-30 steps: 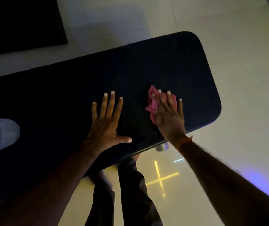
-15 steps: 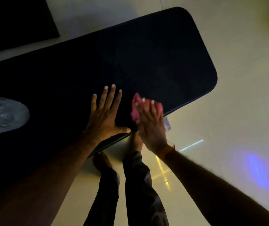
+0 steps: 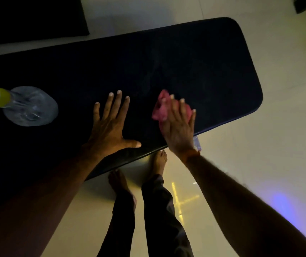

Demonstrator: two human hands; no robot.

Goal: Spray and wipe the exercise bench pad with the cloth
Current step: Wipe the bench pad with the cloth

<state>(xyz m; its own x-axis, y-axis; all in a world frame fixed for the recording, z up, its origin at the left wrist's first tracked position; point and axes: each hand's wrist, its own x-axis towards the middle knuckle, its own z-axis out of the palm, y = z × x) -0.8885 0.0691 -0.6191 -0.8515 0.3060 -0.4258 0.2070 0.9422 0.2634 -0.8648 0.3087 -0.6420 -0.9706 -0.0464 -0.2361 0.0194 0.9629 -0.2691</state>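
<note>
Spray bottle [image 3: 30, 106] sits on the bench pad [image 3: 195, 58] toward its left end. Left hand [image 3: 109, 130] lies flat by the near edge, right hand [image 3: 178, 130] just right of it, on the cloth [image 3: 160, 108].

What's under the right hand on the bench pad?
A crumpled pink cloth, pressed flat onto the bench pad by the right hand. The cloth's middle and the pad beneath are covered.
</note>
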